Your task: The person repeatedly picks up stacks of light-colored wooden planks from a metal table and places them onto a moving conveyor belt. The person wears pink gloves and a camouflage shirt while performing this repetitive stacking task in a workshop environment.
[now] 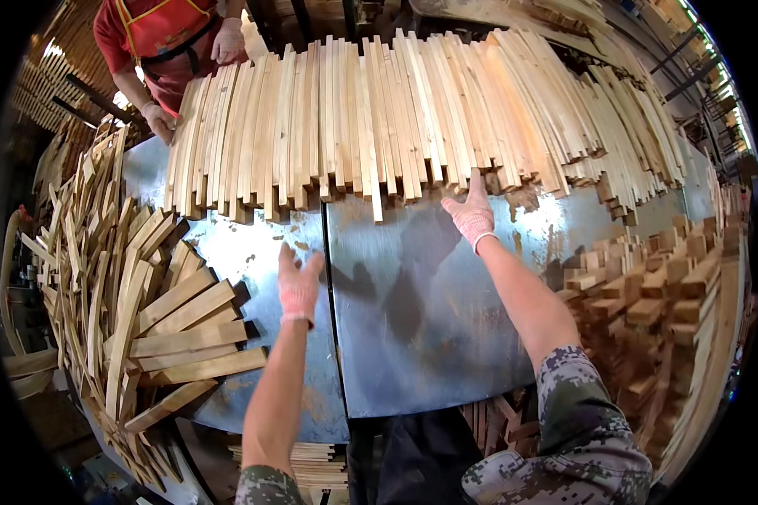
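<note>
Nearest, camo sleeves (581, 412); then L hand (299, 286), gloved, fingers apart, holding nothing, over metal table (429, 345), btwn loose strip pile (189, 339) on L & stacked pieces (646, 311) on R. Further, gloved R hand (473, 217), thumb wide, nothing gripped, fingertips at near ends of wood strips (354, 118), contact unclear; strips lie side by side across table's far part, co-worker's gloved hand (157, 120) at L end

head cam's a wide fisheye btw, sits abv the near edge of the worktop (413, 353), looking fwd & down across it, p close, w/ area past its far side also in shot
</note>
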A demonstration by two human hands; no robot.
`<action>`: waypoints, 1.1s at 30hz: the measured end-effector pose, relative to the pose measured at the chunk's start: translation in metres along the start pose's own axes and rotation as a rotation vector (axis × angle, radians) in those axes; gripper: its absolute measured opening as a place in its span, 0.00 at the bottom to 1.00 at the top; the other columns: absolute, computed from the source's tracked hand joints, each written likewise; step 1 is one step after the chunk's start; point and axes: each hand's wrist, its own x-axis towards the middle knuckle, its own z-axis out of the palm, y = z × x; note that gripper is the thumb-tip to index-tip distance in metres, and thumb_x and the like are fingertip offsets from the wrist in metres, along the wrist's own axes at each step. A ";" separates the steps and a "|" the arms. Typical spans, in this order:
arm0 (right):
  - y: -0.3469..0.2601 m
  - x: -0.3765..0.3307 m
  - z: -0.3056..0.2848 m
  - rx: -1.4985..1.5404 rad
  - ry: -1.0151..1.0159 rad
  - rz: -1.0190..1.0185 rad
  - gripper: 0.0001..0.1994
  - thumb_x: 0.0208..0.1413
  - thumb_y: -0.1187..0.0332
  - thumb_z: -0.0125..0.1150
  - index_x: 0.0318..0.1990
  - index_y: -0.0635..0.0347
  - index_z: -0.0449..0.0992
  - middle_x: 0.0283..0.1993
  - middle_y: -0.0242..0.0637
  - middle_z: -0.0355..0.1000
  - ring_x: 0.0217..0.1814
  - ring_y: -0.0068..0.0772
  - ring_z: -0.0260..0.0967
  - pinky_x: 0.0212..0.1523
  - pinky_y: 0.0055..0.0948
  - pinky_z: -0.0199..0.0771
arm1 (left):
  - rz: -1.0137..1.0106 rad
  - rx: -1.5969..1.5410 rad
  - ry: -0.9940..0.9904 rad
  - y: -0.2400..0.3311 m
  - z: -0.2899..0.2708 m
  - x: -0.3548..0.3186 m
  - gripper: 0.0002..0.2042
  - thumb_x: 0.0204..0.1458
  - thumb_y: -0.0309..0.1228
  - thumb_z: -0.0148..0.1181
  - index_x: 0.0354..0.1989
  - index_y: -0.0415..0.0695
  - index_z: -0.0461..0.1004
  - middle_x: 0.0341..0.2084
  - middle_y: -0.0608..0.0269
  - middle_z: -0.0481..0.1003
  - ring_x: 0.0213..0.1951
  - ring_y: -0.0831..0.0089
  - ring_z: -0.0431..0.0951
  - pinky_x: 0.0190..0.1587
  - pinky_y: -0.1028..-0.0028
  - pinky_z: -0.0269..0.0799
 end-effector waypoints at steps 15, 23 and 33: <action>-0.034 0.063 0.001 -0.226 0.073 -0.074 0.51 0.59 0.58 0.69 0.86 0.47 0.43 0.80 0.57 0.60 0.75 0.60 0.68 0.75 0.50 0.70 | 0.240 0.195 0.388 0.019 0.062 0.150 0.44 0.50 0.39 0.80 0.73 0.31 0.66 0.67 0.33 0.74 0.70 0.44 0.74 0.72 0.59 0.67; 0.001 -0.006 -0.003 -0.216 0.107 -0.122 0.45 0.61 0.64 0.68 0.83 0.52 0.51 0.60 0.64 0.72 0.63 0.67 0.74 0.63 0.55 0.76 | 0.285 0.360 0.378 -0.007 0.044 0.087 0.27 0.48 0.40 0.72 0.52 0.34 0.76 0.45 0.37 0.83 0.50 0.39 0.83 0.56 0.53 0.77; 0.162 -0.323 -0.009 -0.220 0.029 -0.026 0.47 0.57 0.66 0.71 0.83 0.54 0.51 0.62 0.61 0.69 0.62 0.69 0.71 0.61 0.60 0.75 | 0.098 0.167 0.276 -0.158 -0.047 -0.226 0.27 0.48 0.27 0.76 0.56 0.37 0.72 0.39 0.57 0.76 0.41 0.65 0.76 0.48 0.64 0.75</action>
